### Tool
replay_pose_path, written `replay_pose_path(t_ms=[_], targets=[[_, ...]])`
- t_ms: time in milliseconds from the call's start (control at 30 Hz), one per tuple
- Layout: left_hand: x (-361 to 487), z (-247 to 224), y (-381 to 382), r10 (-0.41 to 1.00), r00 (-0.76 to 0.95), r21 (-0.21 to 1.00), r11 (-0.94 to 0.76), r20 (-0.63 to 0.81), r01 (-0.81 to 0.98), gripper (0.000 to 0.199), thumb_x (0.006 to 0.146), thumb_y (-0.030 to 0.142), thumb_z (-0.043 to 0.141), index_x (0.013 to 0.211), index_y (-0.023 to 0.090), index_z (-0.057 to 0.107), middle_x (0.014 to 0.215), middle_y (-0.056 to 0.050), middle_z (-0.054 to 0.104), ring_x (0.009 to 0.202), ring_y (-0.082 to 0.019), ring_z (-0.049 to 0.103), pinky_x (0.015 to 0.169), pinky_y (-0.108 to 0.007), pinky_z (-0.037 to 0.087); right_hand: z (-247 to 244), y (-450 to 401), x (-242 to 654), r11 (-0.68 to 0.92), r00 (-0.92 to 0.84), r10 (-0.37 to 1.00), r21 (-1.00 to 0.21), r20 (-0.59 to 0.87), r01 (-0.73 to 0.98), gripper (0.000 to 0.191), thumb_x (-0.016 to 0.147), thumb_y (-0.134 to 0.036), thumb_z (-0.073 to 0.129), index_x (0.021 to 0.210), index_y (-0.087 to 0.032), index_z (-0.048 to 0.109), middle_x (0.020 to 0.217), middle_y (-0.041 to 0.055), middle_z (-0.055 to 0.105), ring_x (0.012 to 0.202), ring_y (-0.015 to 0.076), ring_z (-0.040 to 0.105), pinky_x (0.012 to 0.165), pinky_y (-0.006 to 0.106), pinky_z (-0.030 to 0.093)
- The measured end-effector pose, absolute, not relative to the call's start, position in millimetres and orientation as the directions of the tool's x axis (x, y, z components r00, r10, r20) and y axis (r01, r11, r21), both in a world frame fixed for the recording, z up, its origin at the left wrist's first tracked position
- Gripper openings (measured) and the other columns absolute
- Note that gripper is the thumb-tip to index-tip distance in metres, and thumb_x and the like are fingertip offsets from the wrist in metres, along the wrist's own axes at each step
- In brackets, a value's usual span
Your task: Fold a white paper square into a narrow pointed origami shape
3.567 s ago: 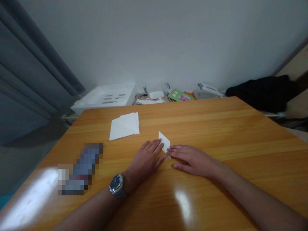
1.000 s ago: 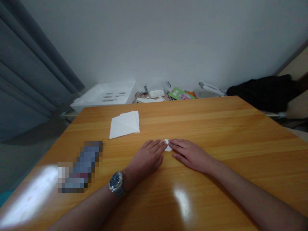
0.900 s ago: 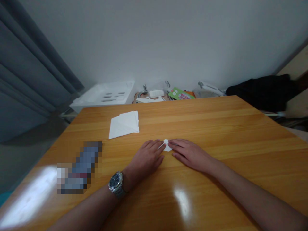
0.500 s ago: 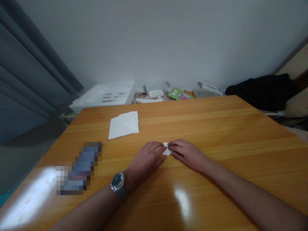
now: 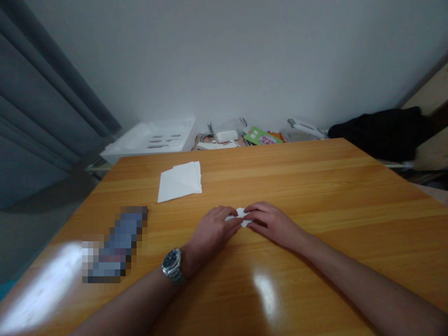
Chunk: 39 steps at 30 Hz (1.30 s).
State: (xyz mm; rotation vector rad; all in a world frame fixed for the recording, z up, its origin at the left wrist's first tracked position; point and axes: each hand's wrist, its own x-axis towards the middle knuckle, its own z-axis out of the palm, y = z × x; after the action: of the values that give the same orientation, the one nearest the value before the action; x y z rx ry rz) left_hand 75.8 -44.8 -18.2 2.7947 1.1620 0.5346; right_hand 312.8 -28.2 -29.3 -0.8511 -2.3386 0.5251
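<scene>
A small folded piece of white paper (image 5: pixel 241 212) lies on the wooden table, between my two hands. My left hand (image 5: pixel 216 228), with a metal watch (image 5: pixel 172 265) on its wrist, has its fingers bent over the paper's left side. From the right, my right hand (image 5: pixel 268 220) presses its fingertips onto the paper's other side. The fingers of both hands cover much of the paper, so its exact folds are hidden.
Farther off to the left lies a stack of white paper sheets (image 5: pixel 180 182). A pixelated dark, phone-like object (image 5: pixel 121 242) rests at the left. Beyond the table (image 5: pixel 315 177) stand a white plastic tray (image 5: pixel 150 135), a green booklet (image 5: pixel 259 136) and black cloth (image 5: pixel 378 130).
My left fingers have shifted slightly over the paper, with the index finger now lower and closer to the right fingertips. The rest has stayed put.
</scene>
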Motion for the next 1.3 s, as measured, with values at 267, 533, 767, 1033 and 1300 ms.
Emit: replay_pose_path(t_ms=[267,533,767,1033,1300], targets=[[77,-18,-44,0.721,0.620,0.290,-0.692,0.308,0.661,0.021,0.100,0.032,0.055,0.110,0.023,0.071,0.111,-0.007,0.067,0.100,-0.021,0.061,0.089,-0.037,0.051,-26,-29,311,0.704,-0.611,0.690,-0.553,0.387,0.445,0.014,0.098,-0.024,0.058,0.101,-0.022,0.072,0.108,0.0085,0.070,0.104,0.0214,0.064,0.091,0.039,0.053],[79,-24,-41,0.757,0.568,0.390,-0.653,0.322,0.649,0.015,0.098,0.030,0.058,0.101,0.024,0.072,0.107,-0.005,0.068,0.098,-0.020,0.062,0.089,-0.035,0.048,-24,-29,311,0.670,-0.595,0.719,-0.587,0.359,0.455,0.010,0.097,-0.022,0.058,0.094,-0.022,0.068,0.106,0.0079,0.069,0.102,0.0213,0.063,0.091,0.038,0.051],[82,-27,-39,0.805,0.505,0.454,-0.593,0.311,0.665,0.009,0.095,0.026,0.063,0.096,0.023,0.071,0.102,-0.003,0.069,0.093,-0.019,0.061,0.085,-0.034,0.047,-25,-29,307,0.635,-0.565,0.749,-0.617,0.346,0.464,0.008,0.096,-0.020,0.060,0.092,-0.020,0.067,0.104,0.0078,0.068,0.101,0.0215,0.062,0.090,0.038,0.050],[84,-25,-37,0.859,0.440,0.529,-0.510,0.263,0.678,0.004,0.092,0.022,0.067,0.094,0.022,0.070,0.098,-0.002,0.069,0.092,-0.020,0.062,0.085,-0.034,0.047,-27,-28,304,0.600,-0.519,0.782,-0.643,0.346,0.475,0.006,0.094,-0.018,0.062,0.096,-0.021,0.068,0.099,0.0063,0.069,0.096,0.0207,0.062,0.087,0.036,0.049],[86,-29,-35,0.891,0.382,0.583,-0.450,0.244,0.677,0.009,0.089,0.022,0.070,0.097,0.022,0.069,0.101,-0.002,0.069,0.094,-0.020,0.063,0.085,-0.033,0.048,-32,-25,303,0.612,-0.511,0.779,-0.619,0.364,0.493,0.006,0.093,-0.015,0.064,0.096,-0.020,0.066,0.097,0.0052,0.068,0.093,0.0200,0.061,0.084,0.034,0.049]])
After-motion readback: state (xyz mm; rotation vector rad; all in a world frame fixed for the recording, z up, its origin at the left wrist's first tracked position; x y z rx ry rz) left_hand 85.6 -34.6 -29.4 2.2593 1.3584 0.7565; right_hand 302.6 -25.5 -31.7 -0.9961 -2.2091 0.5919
